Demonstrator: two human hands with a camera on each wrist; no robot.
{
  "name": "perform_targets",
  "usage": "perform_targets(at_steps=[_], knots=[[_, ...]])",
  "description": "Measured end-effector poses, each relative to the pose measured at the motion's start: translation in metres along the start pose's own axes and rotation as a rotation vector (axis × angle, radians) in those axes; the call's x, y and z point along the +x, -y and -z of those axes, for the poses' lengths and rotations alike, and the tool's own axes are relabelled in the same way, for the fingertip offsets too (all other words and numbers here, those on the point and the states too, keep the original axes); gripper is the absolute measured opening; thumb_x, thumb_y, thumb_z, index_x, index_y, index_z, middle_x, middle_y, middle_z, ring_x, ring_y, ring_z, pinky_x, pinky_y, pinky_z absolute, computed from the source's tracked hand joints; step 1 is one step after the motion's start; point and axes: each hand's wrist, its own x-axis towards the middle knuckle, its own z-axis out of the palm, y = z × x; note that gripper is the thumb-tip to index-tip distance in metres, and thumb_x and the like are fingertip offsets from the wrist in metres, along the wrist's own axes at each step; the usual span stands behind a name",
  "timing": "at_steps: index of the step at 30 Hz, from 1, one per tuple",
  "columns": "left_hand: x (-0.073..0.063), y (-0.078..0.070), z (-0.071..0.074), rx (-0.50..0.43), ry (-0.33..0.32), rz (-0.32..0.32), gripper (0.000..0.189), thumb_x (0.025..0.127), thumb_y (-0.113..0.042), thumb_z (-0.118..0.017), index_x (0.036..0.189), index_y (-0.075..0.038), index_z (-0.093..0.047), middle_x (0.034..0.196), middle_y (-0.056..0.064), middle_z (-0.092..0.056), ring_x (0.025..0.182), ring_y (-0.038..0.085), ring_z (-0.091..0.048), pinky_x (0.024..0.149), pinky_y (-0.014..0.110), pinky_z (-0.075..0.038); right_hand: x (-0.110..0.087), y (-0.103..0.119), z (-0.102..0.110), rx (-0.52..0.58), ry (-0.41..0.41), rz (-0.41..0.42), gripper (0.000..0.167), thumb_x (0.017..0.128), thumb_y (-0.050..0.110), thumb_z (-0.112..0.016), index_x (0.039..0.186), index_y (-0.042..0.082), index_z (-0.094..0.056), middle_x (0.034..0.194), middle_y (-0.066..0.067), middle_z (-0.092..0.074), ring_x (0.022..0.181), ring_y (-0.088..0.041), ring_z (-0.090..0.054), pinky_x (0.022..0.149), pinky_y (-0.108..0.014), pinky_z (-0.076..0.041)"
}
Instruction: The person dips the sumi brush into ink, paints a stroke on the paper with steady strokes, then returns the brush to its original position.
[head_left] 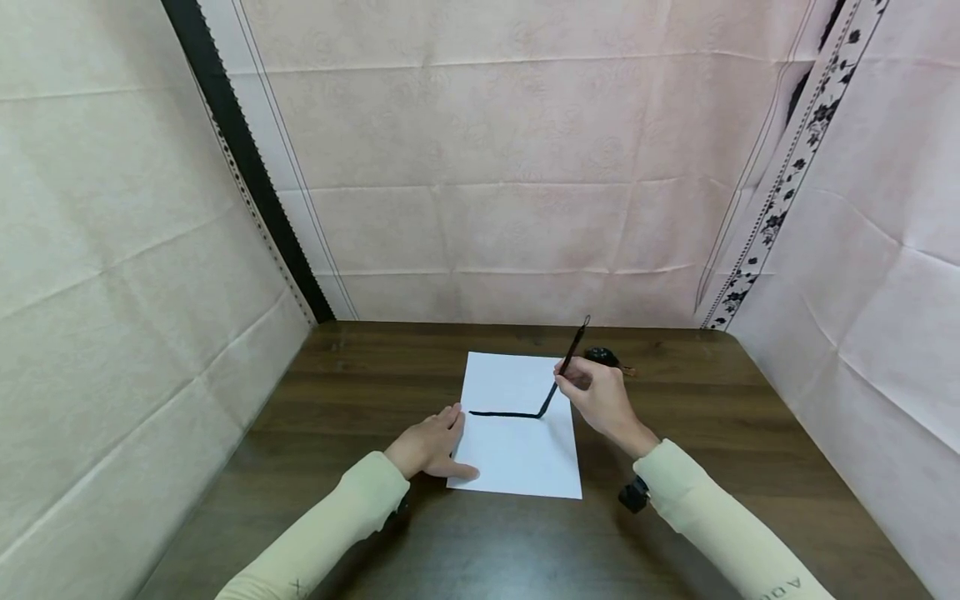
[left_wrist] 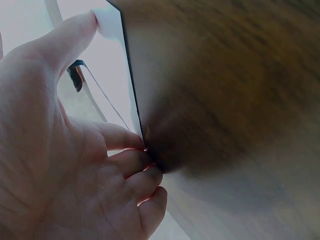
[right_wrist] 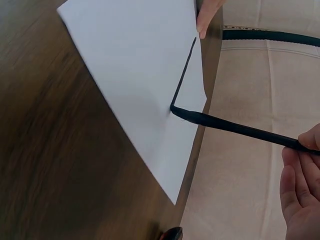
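Note:
A white sheet of paper [head_left: 517,458] lies on the brown table, with one black stroke [head_left: 502,414] running across its middle. My right hand [head_left: 602,400] pinches a dark writing brush [head_left: 573,346] by its handle, and the brush leans to the right. Its black tip [right_wrist: 177,110] touches the paper at the stroke's right end. At the sheet's left edge, my left hand [head_left: 431,443] rests with fingers extended and thumb on the lower left corner. In the left wrist view the thumb [left_wrist: 70,37] lies over the paper.
A small black rounded object [head_left: 602,356], its kind unclear, stands behind my right hand. The wooden table [head_left: 300,467] is bordered by pale cloth walls [head_left: 487,167] at the back and both sides.

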Motion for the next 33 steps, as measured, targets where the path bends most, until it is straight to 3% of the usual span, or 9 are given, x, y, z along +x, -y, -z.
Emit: perform_targets(at_steps=[13, 25, 33], knots=[[-0.001, 0.001, 0.001, -0.006, -0.001, 0.013, 0.108, 0.090, -0.070, -0.068, 0.165, -0.002, -0.030, 0.177, 0.014, -0.022, 0.164, 0.029, -0.026, 0.131, 0.046, -0.031, -0.006, -0.011, 0.021, -0.010, -0.012, -0.029, 0.008, 0.096, 0.007, -0.077, 0.103, 0.011, -0.077, 0.093, 0.000, -0.081, 0.083, -0.013, -0.076, 0.075, -0.025, -0.062], [-0.001, -0.001, 0.001, -0.020, -0.011, 0.002, 0.108, 0.090, -0.069, -0.069, 0.165, -0.002, -0.031, 0.177, 0.015, -0.024, 0.164, 0.030, -0.027, 0.130, 0.047, -0.032, 0.014, 0.003, 0.029, 0.035, -0.053, -0.026, 0.008, 0.095, 0.008, -0.078, 0.103, 0.011, -0.078, 0.092, 0.000, -0.081, 0.082, -0.011, -0.076, 0.077, -0.017, -0.058], [-0.001, -0.002, 0.002, -0.009, 0.002, 0.010, 0.107, 0.090, -0.069, -0.068, 0.165, -0.003, -0.030, 0.177, 0.014, -0.023, 0.164, 0.029, -0.026, 0.131, 0.046, -0.030, 0.025, 0.008, 0.043, 0.008, -0.102, 0.001, 0.009, 0.096, 0.010, -0.078, 0.104, 0.014, -0.079, 0.093, 0.000, -0.081, 0.082, -0.004, -0.073, 0.078, -0.010, -0.054]])
